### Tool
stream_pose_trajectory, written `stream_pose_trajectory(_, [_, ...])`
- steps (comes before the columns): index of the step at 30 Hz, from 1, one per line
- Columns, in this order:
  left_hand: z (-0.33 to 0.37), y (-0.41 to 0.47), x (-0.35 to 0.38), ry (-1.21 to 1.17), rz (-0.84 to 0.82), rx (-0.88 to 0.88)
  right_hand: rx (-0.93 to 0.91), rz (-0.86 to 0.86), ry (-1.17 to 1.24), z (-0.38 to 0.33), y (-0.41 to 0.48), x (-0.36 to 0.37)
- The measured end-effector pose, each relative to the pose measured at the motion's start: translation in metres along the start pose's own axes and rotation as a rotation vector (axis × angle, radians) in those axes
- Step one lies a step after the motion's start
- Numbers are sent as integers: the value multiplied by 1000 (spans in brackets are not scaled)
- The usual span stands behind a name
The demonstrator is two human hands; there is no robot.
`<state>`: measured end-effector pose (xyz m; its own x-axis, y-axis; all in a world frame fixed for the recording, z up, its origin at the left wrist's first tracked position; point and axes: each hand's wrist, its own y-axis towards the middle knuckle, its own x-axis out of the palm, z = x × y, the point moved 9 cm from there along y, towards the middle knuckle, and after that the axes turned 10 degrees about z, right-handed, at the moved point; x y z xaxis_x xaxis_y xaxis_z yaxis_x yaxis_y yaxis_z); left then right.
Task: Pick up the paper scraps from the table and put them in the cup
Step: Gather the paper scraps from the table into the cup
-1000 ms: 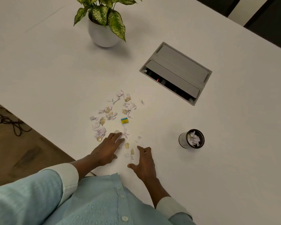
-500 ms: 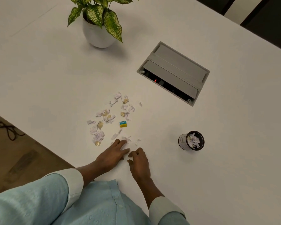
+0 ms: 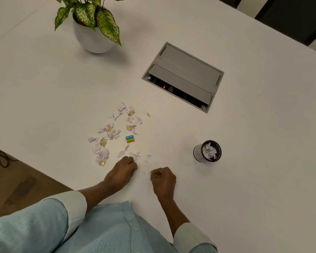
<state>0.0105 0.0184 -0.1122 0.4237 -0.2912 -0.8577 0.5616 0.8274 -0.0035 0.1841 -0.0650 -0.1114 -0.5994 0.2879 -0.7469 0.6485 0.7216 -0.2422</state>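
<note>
The right hand is curled shut, seemingly pinching scraps; the left hand closes on the paper scraps scattered mid-counter. Next, a carry right to the cup.

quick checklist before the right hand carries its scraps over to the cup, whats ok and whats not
1. Right hand closed on scraps: ok, the fingers are curled shut with a bit of paper showing at the fingertips.
2. Cup upright, mouth open: ok.
3. Room left in the cup: cannot tell, scraps already fill much of it.
4. Path from the right hand to the cup free: ok, only bare table between them.
5. Left hand out of the way: ok, it rests by the paper scraps on the far side from the cup.
6. Blue and yellow eraser apart from the grasp: ok, lying among the scraps.
</note>
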Motion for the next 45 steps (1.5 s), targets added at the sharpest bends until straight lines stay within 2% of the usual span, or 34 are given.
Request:
stream_pose_trajectory(8, [60,47,-30,-346,201,-214,183,208,366,3,35,-98])
stream_pose_trajectory(12, [118,92,-42,-462,243,-192,228,331,446,3,53,-161])
stream_pose_trajectory(17, [193,141,-30,-511,159,-91,225,476,324,20,79,-214])
stream_pose_trajectory(23, [239,175,6,-373,65,-33,232,447,102,26,104,-226])
stream_pose_trajectory(26, [244,185,23,-314,5,-37,198,386,40,27,114,-219])
stream_pose_trajectory(30, [256,188,39,-249,-81,56,163,411,30,26,119,-220])
stream_pose_trajectory(35, [256,180,27,-249,2,108,104,458,-22,25,114,-221])
stream_pose_trajectory(40, [210,154,11,-234,95,19,-38,505,53,2,93,-202])
stream_pose_trajectory(42, [182,135,6,-212,121,-20,-133,460,88,-11,82,-181])
stream_pose_trajectory(45, [136,102,-4,-180,134,-62,-216,267,71,-21,65,-127])
